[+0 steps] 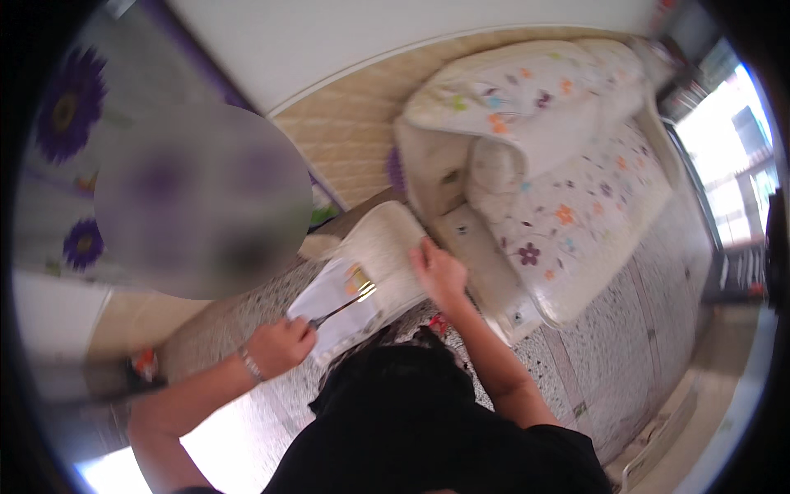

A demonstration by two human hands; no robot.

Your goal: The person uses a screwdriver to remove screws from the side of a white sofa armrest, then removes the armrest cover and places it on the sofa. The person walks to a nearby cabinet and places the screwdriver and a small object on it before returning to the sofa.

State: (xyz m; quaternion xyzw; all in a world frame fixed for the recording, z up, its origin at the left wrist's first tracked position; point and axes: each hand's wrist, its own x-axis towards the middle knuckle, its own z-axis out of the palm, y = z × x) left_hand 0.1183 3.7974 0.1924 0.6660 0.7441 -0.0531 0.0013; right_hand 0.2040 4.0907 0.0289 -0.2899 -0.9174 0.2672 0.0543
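Note:
My left hand (284,346), with a band at the wrist, is closed around the dark handle of a thin rod-like tool (336,311). The tool slants up to the right and has a shiny tip; its exact kind is unclear. Beneath it lies a white sheet (333,288) with a yellow-orange patch near the tip. The sheet rests on a cream padded seat (383,247). At that seat's right edge is my right hand (440,276). Its fingers point up and away and look slightly bent, but blur hides whether they press the seat or hold anything.
A cream sofa (457,218) with a flower-patterned cover (568,214) stands to the right. Purple-flowered fabric (78,173) hangs at the upper left, partly behind a blurred round patch. Speckled floor tiles (605,329) run around the furniture. A bright window (736,140) is at the far right.

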